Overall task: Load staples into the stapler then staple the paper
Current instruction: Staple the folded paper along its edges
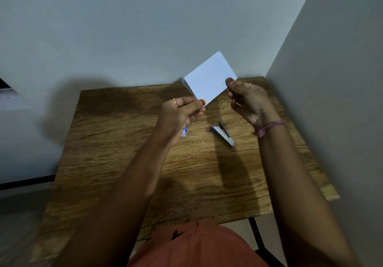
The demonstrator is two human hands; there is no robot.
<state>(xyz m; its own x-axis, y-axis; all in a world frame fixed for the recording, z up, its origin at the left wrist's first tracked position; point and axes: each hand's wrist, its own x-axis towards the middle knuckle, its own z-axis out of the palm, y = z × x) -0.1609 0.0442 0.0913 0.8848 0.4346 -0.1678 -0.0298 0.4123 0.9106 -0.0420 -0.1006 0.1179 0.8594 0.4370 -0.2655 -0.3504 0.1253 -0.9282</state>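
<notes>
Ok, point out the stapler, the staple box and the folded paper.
stapler [224, 134], head view, on its metal top arm.
staple box [184, 132], head view, on its visible corner.
folded paper [209, 81], head view, on its front face.

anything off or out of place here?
Nothing damaged or spilled. The stapler lies on the table, its top apparently swung open. The staple box is half hidden behind the left hand. Both hands, left and right hand, hold the folded paper up.
</notes>
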